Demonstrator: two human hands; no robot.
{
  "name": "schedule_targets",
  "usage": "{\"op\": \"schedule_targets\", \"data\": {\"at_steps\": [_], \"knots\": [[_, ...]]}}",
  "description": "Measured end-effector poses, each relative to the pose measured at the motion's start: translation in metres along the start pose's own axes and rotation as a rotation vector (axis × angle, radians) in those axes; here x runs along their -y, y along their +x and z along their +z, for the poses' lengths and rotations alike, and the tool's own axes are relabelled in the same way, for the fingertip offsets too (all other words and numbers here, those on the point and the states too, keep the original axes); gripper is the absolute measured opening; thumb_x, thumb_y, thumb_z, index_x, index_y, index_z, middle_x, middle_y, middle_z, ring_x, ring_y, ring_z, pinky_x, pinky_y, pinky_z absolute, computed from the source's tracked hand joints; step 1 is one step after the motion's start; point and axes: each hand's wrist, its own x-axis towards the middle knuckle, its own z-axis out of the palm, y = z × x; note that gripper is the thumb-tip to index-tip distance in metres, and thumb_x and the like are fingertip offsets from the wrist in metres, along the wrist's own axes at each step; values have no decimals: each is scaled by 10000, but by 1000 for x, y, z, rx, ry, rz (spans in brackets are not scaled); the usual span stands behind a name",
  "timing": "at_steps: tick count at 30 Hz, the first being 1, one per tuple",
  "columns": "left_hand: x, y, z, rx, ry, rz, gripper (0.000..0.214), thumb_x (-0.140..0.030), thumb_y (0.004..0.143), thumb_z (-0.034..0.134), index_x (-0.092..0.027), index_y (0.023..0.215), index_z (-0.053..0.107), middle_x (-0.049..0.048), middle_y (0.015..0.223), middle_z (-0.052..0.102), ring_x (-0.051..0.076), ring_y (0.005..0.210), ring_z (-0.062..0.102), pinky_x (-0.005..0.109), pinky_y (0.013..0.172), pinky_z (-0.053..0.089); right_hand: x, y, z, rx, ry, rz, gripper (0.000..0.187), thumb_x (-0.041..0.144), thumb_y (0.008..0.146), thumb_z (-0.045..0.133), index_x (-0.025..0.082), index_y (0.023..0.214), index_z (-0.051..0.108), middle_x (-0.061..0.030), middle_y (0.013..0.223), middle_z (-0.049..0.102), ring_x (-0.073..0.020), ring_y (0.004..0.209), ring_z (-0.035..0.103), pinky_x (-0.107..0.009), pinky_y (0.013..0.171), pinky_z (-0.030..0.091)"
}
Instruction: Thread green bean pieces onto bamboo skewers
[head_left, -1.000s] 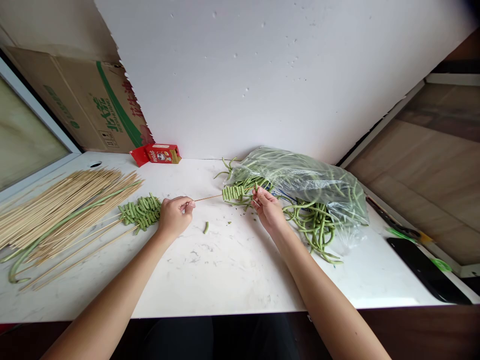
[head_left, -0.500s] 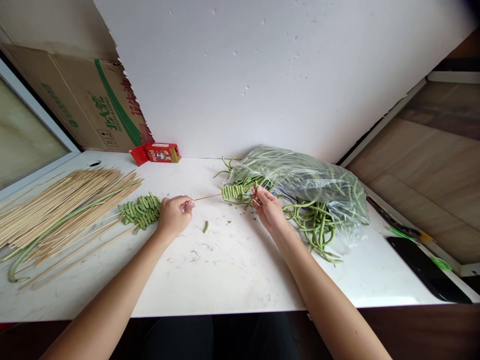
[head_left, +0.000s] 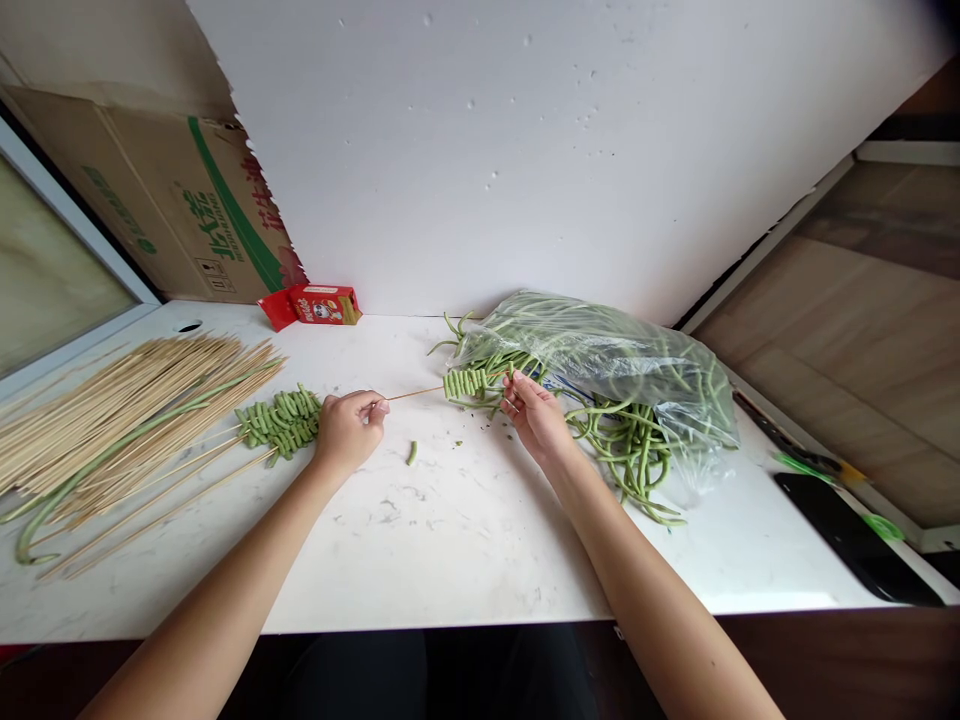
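Observation:
My left hand (head_left: 352, 425) is closed on a thin wooden skewer (head_left: 416, 393) that runs level to the right. Several short green bean pieces (head_left: 465, 384) sit side by side along it. At the skewer's far end, my right hand (head_left: 534, 412) pinches a short piece of green bean (head_left: 511, 371) between thumb and fingertips. Left of my left hand lie finished bean skewers (head_left: 281, 423), partly hidden behind it. One loose bean piece (head_left: 412, 453) rests on the white table (head_left: 435, 560) between my forearms.
Bare skewers (head_left: 142, 400) are spread at the left with a long bean (head_left: 135, 440) across them. A clear plastic bag (head_left: 600, 340) of beans and loose long beans (head_left: 637, 450) lie at the right. Beyond are a black phone (head_left: 847, 535), a red box (head_left: 326, 305) and a carton (head_left: 165, 200).

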Motion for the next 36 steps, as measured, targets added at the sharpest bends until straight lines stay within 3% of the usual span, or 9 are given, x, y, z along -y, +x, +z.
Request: {"op": "schedule_targets", "data": {"at_steps": [13, 21, 36], "knots": [[2, -1, 0, 15, 25, -10, 196, -263, 887, 592, -232, 727, 701, 14, 709, 741, 203, 672, 633, 346, 730, 413, -1, 1, 0, -5, -21, 3, 435, 590, 694, 945, 270, 942, 784, -21, 965, 810, -193, 850, 706, -306, 715, 574], [2, -1, 0, 18, 16, -11, 204, -282, 874, 580, -233, 715, 697, 17, 682, 716, 201, 653, 612, 348, 729, 413, 2, -1, 2, 7, 13, 21, 386, 543, 699, 957, 258, 907, 802, -4, 897, 779, -150, 768, 643, -275, 716, 550], [6, 0, 2, 78, 14, -69, 242, -320, 870, 574, -217, 697, 709, 19, 633, 682, 184, 617, 571, 321, 689, 397, 3, 1, 3, -89, -34, -16, 432, 533, 562, 1005, 216, 791, 821, -6, 684, 679, -216, 911, 699, -287, 714, 519]]}}
